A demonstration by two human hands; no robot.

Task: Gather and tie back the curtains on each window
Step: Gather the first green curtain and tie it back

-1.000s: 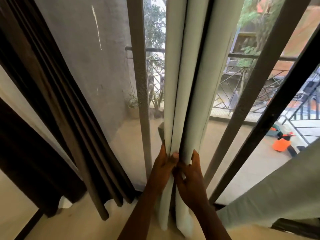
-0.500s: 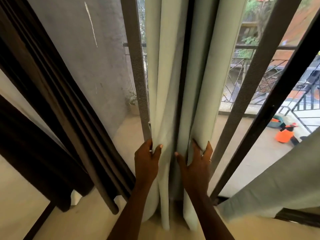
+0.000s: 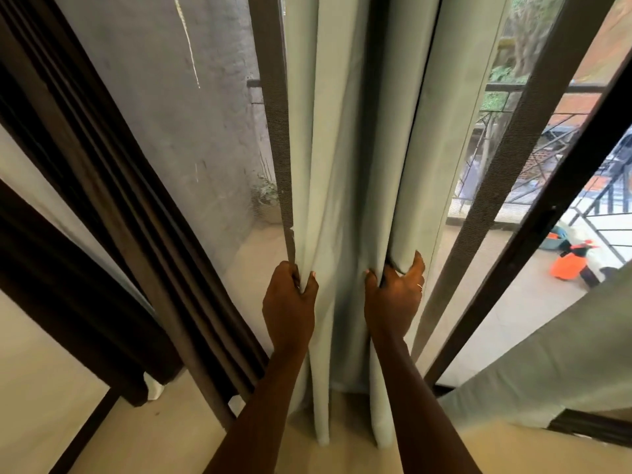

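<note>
The left hand (image 3: 289,304) and right hand (image 3: 393,302) each pinch a fold of the pale green curtain (image 3: 345,186), and should draw its pleats evenly together before tying.

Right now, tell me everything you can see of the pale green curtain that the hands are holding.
The pale green curtain looks like thick matte fabric. It hangs untied in long vertical folds beside the window frame, with its hem near the floor. The left hand grips its left edge; the right hand grips a fold further right.
</note>
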